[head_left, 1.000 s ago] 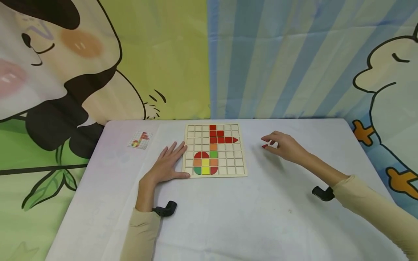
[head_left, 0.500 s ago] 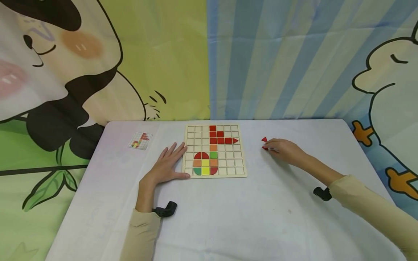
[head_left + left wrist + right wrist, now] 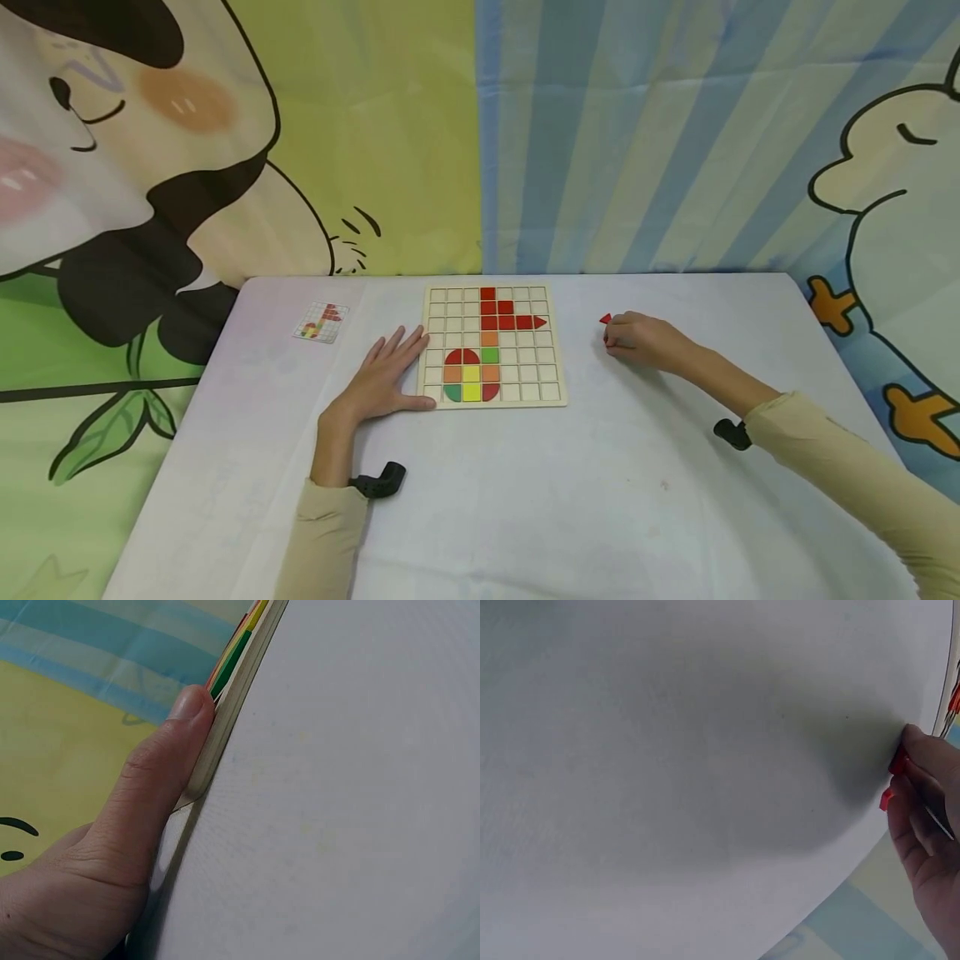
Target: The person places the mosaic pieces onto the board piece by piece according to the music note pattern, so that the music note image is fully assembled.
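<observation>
A square wooden grid board (image 3: 533,377) lies on the table, several red, orange, yellow and green pieces set in its cells. My left hand (image 3: 381,379) rests along its left side with fingers spread; in the left wrist view the thumb (image 3: 154,765) lies along the board's edge. To the right of the board, my right hand (image 3: 643,340) pinches a small red piece (image 3: 898,760) between thumb and fingers, low over the table. A red triangular piece (image 3: 606,318) lies beside its fingertips, partly hidden by the hand in the head view.
A small card (image 3: 322,323) printed with a colored grid pattern lies left of the board. White cloth covers the table (image 3: 525,508). Behind its far edge hangs a printed cartoon curtain (image 3: 637,150).
My right hand has come down from above the red pieces and its fingers have closed on the nearer one. The left hand and the board stay in place.
</observation>
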Demonstrator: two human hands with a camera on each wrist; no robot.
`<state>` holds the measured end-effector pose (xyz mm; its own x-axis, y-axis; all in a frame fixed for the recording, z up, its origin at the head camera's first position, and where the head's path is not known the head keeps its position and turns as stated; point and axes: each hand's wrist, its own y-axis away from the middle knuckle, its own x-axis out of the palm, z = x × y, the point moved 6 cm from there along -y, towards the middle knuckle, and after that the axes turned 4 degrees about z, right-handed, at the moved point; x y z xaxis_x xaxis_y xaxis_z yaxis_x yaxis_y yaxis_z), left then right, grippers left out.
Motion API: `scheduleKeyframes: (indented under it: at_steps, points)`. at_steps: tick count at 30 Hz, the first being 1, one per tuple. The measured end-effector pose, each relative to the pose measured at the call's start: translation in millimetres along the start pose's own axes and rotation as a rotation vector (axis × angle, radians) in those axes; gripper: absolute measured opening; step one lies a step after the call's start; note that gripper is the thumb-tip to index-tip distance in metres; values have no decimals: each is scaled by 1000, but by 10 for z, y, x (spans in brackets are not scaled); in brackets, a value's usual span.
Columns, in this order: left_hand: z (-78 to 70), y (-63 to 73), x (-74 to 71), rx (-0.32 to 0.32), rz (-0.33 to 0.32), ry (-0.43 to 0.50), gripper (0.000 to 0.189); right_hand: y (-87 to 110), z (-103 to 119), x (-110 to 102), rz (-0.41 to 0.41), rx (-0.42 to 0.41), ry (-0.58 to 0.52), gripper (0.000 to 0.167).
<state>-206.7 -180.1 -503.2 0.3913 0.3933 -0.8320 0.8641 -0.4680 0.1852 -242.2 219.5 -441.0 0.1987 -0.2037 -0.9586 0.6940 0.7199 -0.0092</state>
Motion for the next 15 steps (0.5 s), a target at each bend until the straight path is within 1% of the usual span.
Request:
scheduleKeyframes:
  at_steps: [2,4,6,8,11,13,15]
  points:
    - [2,-1,-3,-3,0,-2,114,-27,16,2,-4,-22,15,16]
    - [4,-1,-5,-5,0,-2,114,-64,28,4,1,-19,34,16]
    - [8,4,-11,-6,-1,-1,114,-131,52,-5,19,6,36,13]
    - [15,12,-17,-10,-3,-2,114,-236,88,-18,45,50,23,9]
    - [18,18,-17,-12,0,0,114,-448,183,-60,58,98,-46,11]
    - [15,15,-13,-11,2,4,114,-613,246,-85,54,107,-105,15]
    - [6,3,-5,-5,4,5,114,-773,302,-103,51,100,-160,16]
